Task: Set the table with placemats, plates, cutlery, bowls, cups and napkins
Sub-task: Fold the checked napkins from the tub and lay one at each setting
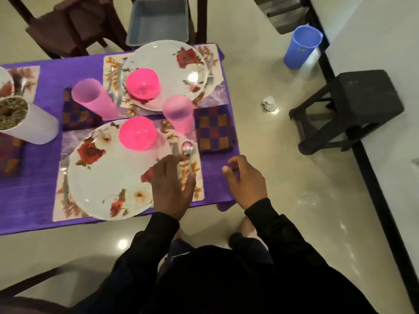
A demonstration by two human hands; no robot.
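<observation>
Both arms reach forward in black sleeves. The left hand point(172, 184) lies palm down, fingers point(166, 162) extended and slightly spread. The right hand point(246, 180) hovers beside it, its fingers loosely curled, holding nothing.

left hand point(173, 185) on spoon point(188, 155) — near plate point(108, 175)

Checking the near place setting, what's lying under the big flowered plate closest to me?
A floral placemat lies under the near plate, showing at its left and right edges, on the purple tablecloth. The plate covers the placemat's middle.
</observation>
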